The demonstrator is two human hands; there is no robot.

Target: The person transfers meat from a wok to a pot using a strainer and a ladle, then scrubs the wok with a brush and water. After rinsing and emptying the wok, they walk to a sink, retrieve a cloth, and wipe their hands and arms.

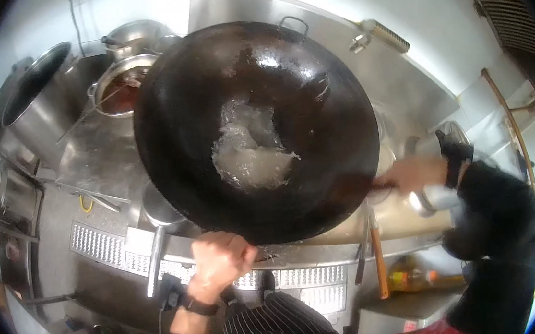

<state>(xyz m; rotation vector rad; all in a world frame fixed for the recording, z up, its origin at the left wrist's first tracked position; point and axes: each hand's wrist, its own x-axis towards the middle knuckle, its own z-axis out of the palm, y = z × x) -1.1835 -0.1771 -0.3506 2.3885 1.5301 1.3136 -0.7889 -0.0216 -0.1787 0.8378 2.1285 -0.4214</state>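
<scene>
Bright w/ wok [327, 141] glare, R hand [417, 174] blurry

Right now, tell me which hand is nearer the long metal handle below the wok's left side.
Left. The left hand, at the wok's near rim, is just right of the metal handle; the right hand is farther off, at the wok's right rim.

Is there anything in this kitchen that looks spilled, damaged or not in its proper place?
Nothing clearly stands out. The wok shows no obvious damage, and the pale liquid lies inside it. The left hand is closed at the wok's near rim. The tool in the right hand is too blurred to judge.
</scene>
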